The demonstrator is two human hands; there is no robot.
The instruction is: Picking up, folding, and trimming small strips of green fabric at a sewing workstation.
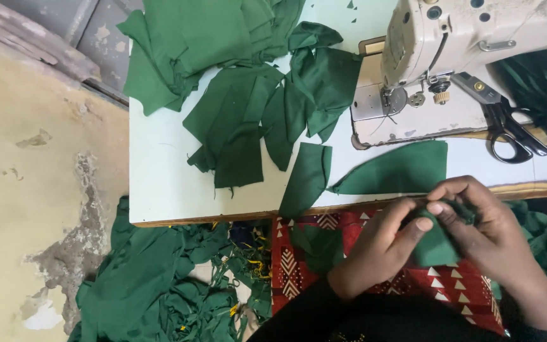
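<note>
While both hands work below the tabletop's [159,190] near edge, we find the left hand [381,247] and right hand [482,228] pinched together on one small green fabric piece [435,247], apparently folding it over the lap. Matching soft, matte cut pieces [242,126] lie piled towards the far edge beside the sewing machine [451,38] and black scissors [517,130].

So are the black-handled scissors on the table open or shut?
Shut: the black-handled metal scissors lie beside the sewing machine, blades together and handle loops close.

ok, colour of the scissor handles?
Black, on the scissors beside the sewing machine; head view.
</note>
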